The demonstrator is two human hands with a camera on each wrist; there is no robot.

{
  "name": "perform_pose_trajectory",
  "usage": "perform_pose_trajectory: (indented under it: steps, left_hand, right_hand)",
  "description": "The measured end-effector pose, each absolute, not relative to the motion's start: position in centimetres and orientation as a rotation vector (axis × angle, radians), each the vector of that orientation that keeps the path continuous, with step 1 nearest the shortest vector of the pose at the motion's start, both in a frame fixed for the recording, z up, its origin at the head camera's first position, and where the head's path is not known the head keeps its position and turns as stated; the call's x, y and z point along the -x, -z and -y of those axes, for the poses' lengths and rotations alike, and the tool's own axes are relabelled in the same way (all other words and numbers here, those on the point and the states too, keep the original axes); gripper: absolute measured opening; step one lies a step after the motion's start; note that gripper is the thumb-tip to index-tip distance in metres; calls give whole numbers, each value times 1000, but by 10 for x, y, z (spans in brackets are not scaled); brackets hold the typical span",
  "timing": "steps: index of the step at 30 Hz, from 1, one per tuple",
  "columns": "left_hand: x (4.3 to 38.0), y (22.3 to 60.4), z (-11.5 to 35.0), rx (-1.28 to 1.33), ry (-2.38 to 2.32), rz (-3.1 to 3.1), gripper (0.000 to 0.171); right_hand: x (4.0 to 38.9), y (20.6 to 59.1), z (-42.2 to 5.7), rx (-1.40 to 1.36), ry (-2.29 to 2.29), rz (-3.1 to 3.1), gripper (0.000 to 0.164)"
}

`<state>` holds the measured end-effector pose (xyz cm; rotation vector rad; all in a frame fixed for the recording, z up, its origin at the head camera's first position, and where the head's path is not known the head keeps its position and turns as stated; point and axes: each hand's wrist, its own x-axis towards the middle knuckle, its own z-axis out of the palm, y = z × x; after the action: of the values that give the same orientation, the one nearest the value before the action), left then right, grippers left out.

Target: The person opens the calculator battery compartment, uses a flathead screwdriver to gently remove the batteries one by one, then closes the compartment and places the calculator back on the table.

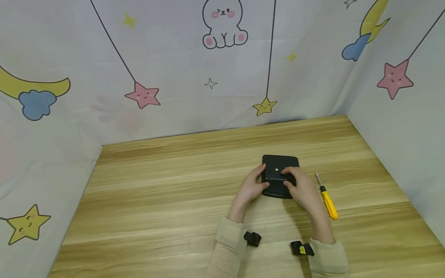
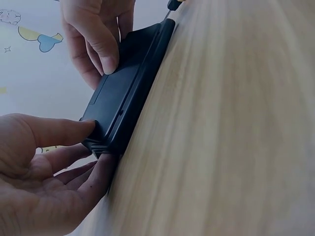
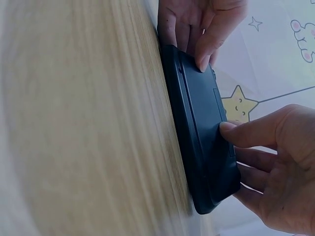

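Note:
A flat black plastic device [image 1: 277,189] lies back side up on the table, with a stepped back and a small pale round spot near its middle. My left hand [image 1: 252,186] holds its left edge. In the left wrist view, that thumb presses on top of the device [image 2: 125,81] while fingers curl below the edge. My right hand [image 1: 305,189] bends over the right side, thumb and index fingertips on the back, close to the step. In the right wrist view, the right thumb rests on the device's flat panel [image 3: 204,105], the other fingers reaching behind it.
A screwdriver [image 1: 328,202] with a yellow handle lies just right of my right hand. The wooden table [image 1: 156,200] is bordered by a white printed curtain [image 1: 180,112] at the back and sides. Black wrist cameras [image 1: 252,239] sit at both cuffs.

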<state>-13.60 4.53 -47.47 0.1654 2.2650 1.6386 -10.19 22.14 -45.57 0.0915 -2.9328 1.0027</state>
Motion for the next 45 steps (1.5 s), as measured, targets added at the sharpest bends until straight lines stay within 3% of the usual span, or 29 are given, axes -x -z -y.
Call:
perform_pose_trajectory:
  steps: [45]
  left_hand:
    - [134, 473, -45, -160, -1635, -2264, 64]
  right_hand:
    - [107, 449, -220, -76, -976, 2961, 26]
